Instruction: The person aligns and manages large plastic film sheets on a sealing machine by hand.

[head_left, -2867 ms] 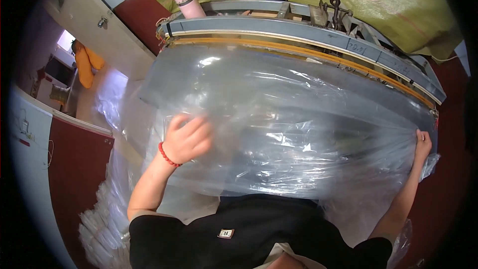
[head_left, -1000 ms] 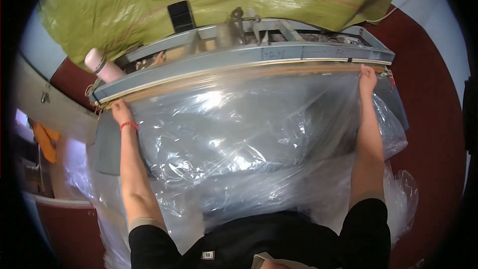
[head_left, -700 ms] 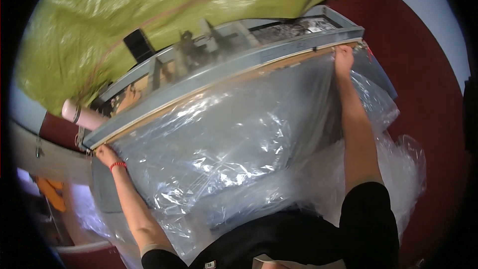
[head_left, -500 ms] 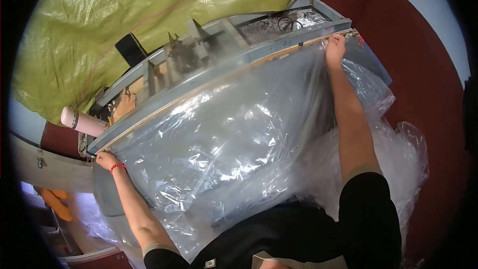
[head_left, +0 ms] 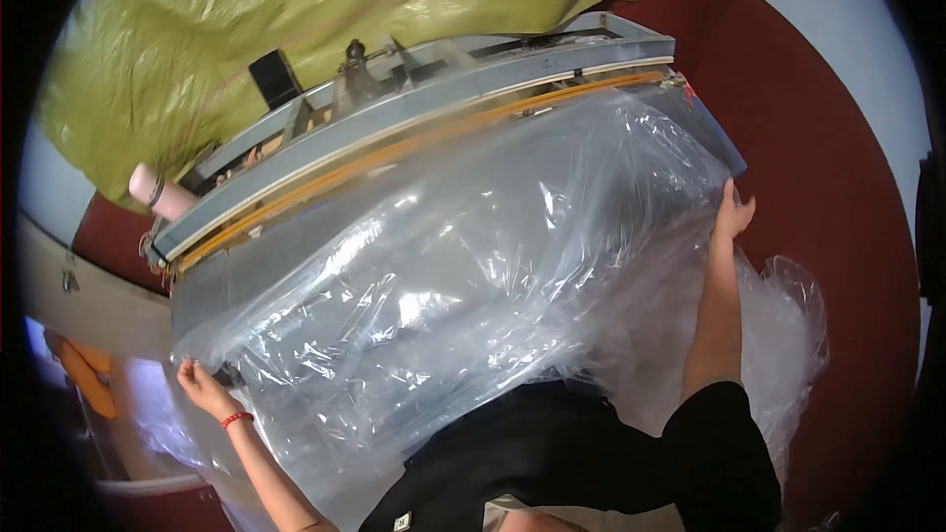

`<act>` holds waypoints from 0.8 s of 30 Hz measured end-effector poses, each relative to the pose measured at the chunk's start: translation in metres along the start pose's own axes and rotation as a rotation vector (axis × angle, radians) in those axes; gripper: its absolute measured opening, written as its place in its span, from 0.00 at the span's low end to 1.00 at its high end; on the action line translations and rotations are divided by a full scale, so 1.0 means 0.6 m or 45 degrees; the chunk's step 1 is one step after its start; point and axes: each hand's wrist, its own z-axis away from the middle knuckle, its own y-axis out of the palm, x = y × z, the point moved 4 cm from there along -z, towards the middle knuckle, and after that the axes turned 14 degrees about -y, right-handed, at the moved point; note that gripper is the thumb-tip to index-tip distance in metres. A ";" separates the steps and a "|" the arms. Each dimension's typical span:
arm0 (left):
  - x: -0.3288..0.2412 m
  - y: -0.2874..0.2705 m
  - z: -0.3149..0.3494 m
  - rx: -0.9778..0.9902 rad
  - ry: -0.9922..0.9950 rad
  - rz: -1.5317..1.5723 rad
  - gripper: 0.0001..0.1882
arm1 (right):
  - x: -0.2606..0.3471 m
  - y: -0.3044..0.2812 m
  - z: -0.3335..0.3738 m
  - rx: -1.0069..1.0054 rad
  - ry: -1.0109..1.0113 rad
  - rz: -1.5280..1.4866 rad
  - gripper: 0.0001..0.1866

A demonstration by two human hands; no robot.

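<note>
A large sheet of clear plastic film lies wrinkled and shiny over a grey work table. My left hand, with a red beaded bracelet on its wrist, pinches the film's left edge beside the table's near left side. At the right, my right hand is raised at the film's other edge, its fingertips closed on the film and one finger standing off. Beyond the film runs a long grey metal frame with an orange strip along its near side; both hands are apart from it.
A pink bottle leans at the frame's left end, and a black phone rests behind it. Yellow-green woven sheeting covers the far side. More crumpled film hangs at the right above the dark red floor.
Both hands have come away from the ends of the frame toward me, drawing the film's far edge back. A gap now shows between film and orange strip at the left.
</note>
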 end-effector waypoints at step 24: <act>0.269 -0.405 0.012 -0.452 -0.430 -0.575 0.17 | 0.736 -0.249 0.301 2.380 -0.979 -1.956 0.21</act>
